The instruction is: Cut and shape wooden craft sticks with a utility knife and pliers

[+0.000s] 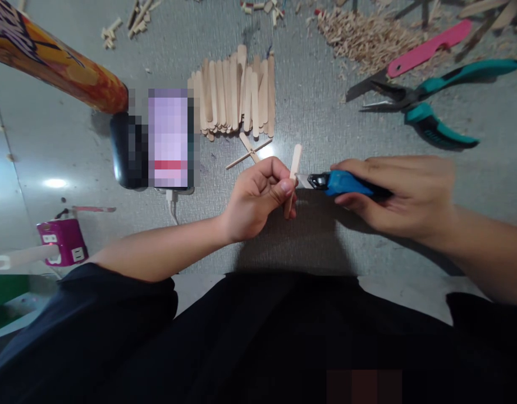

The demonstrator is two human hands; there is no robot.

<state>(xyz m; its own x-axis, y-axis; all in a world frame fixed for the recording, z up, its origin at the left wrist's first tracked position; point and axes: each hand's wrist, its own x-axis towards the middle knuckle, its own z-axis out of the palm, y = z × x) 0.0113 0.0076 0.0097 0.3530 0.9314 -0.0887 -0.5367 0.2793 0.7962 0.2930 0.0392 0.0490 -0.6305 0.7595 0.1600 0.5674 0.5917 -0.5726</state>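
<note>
Between the thumb and fingers of my left hand (260, 196) is a wooden popsicle stick (296, 160), held nearly upright in the view. My right hand (403, 193) grips a blue and black utility knife (346, 183). The knife's blade points left and its tip meets the edge of the stick, just above my left thumb. Beyond my left hand lie two crossed thin wooden pieces (250, 150). A row of many popsicle sticks (228, 95) is laid side by side farther back.
Teal-handled pliers (410, 101) lie open at the right, near a pink-handled blade (429, 49) and a heap of wood shavings (363, 36). On the left are a phone (169, 140) on a cable, a black case (127, 151), an orange can (73, 62) and a purple power adapter (62, 241).
</note>
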